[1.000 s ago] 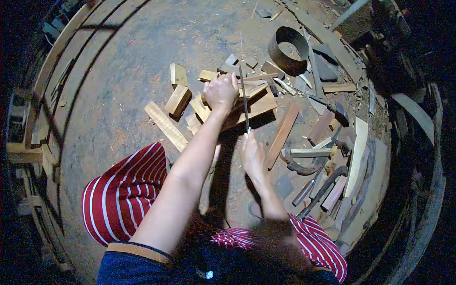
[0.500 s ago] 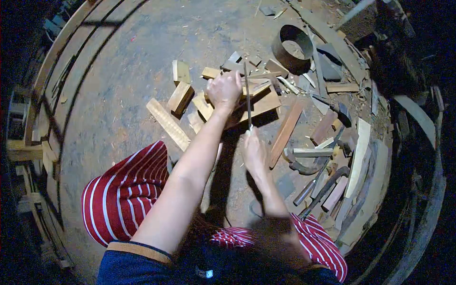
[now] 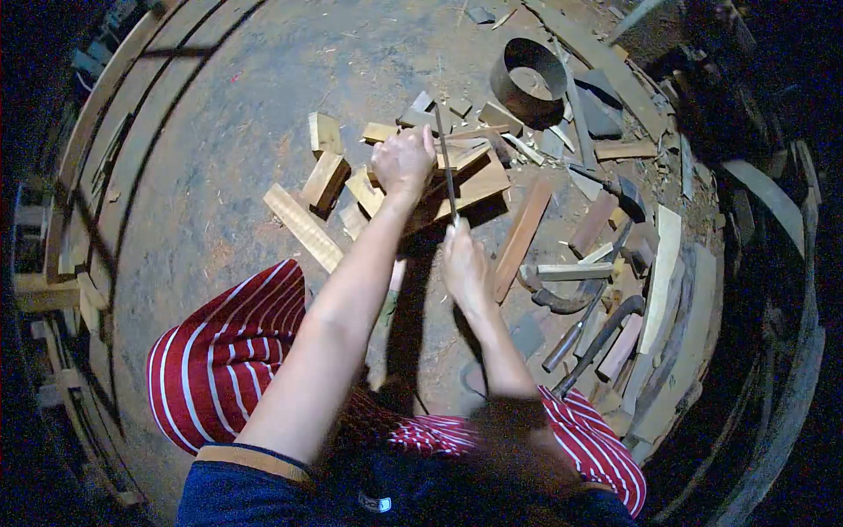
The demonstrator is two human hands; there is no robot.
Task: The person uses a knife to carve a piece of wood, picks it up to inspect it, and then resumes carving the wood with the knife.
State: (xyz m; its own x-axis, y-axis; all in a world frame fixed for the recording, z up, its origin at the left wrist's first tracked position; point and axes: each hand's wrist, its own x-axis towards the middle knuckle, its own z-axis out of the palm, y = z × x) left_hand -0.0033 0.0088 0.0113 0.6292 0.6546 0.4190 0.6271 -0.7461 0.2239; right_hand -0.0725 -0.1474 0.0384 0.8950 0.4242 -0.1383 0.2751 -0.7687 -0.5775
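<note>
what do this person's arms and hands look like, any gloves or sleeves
Both the left hand and right hand are bare, with no gloves, watch or bracelet showing. The forearms are uncovered too. The left sleeve is short and navy, edged with a tan band; the right sleeve's edge is too dark and blurred to make out.

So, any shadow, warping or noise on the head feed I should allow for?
Head view: a hard black shadow runs down from the wood block; head view: wide-angle bowing curves the wooden rail at left; head view: corners sink into grainy black; head view: the thin tool shows as a narrow strip, its type unclear.
</note>
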